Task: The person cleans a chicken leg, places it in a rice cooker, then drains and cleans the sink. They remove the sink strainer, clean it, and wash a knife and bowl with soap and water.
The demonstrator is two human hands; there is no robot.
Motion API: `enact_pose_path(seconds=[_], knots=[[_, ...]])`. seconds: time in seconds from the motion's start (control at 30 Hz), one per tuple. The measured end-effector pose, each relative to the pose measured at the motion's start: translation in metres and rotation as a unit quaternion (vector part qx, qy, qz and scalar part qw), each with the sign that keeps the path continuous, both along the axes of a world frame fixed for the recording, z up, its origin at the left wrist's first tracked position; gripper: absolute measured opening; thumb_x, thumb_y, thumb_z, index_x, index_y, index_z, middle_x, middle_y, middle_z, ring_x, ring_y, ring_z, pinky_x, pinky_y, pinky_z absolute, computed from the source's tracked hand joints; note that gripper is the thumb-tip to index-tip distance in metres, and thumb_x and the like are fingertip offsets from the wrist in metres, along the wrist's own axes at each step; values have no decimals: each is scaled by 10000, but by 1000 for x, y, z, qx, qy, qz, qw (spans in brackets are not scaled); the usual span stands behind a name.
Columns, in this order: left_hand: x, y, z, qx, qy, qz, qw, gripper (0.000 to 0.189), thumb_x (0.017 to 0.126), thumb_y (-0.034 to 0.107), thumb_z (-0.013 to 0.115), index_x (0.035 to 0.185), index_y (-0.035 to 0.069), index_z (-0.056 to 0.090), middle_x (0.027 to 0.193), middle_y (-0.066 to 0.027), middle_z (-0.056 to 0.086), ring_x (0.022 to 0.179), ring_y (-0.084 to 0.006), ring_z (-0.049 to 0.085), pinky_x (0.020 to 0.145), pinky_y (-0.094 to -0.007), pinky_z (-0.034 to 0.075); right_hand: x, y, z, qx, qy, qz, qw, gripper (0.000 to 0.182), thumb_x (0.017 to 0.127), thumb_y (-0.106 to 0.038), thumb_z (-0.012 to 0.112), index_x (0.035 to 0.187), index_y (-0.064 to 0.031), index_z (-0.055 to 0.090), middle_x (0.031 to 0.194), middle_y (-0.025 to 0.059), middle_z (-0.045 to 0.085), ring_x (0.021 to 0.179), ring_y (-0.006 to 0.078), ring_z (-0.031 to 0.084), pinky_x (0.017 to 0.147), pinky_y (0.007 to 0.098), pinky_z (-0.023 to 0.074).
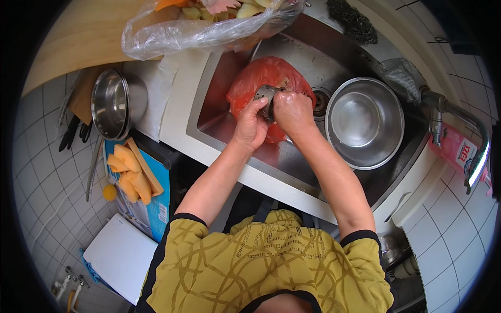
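Observation:
In the head view, my left hand [252,123] holds a perforated metal sink strainer basket [267,92] above the steel sink. My right hand [293,109] is closed and pressed against the strainer's right side, its fingers at or inside the opening; what they grip is hidden. Beneath and behind both hands, a red plastic bag [270,70] lies in the left part of the sink [219,117]. The sink's drain opening [321,102] shows just right of the bag. A steel basin [364,123] stands beside it.
A clear bag of peelings [211,29] hangs over the sink's far left corner. The faucet [465,113] and a pink detergent bottle [450,146] are at right. Steel bowls [111,105] stand at left, near orange folded cloths or gloves [129,168]. A dark scouring pad [352,21] lies behind the sink.

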State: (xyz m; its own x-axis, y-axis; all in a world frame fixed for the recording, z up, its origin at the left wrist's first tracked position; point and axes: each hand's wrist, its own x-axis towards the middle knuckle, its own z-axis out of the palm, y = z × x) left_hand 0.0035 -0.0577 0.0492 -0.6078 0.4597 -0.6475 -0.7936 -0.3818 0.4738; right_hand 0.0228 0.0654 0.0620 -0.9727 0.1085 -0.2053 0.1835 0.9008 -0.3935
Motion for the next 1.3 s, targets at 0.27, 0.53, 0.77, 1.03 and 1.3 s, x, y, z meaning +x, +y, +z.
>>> enact_pose_path(seconds=[0.27,0.53,0.77,1.03,1.3], knots=[[-14,-9,6,-25,4,41,999,356,798,262,534,1113,99,506,1093,-69,568,997,-196,539,818,-388,453,17,15,-13,-351,88,-273,891,145,720,-177,601,776,-47,631,651,153,607,617,291,619,574,381,494],[-17,-13,11,-1,-45,45,998,357,815,285,523,1129,120,490,1129,-68,543,1043,-203,511,854,-397,431,28,17,-29,-263,150,-153,941,142,723,-115,645,859,-73,650,807,106,616,675,265,601,594,323,481],[-7,-2,4,-21,-7,35,999,304,810,200,546,1085,76,515,1016,-44,569,935,-154,532,827,-324,422,9,8,-12,-137,91,-30,986,107,712,-158,609,768,-74,645,750,96,611,674,286,606,577,363,491],[3,5,0,-41,24,48,998,237,811,127,534,1040,65,535,934,-26,581,856,-132,543,774,-290,434,4,1,-21,-84,33,-6,996,143,674,-148,591,707,-11,618,656,165,600,580,321,607,541,396,490],[-9,-10,4,-16,-2,55,998,336,797,232,546,1102,96,507,1086,-62,571,1012,-189,535,861,-361,433,19,14,-40,-477,119,-313,812,79,692,-101,607,764,-78,628,645,100,609,582,254,599,560,315,479]])
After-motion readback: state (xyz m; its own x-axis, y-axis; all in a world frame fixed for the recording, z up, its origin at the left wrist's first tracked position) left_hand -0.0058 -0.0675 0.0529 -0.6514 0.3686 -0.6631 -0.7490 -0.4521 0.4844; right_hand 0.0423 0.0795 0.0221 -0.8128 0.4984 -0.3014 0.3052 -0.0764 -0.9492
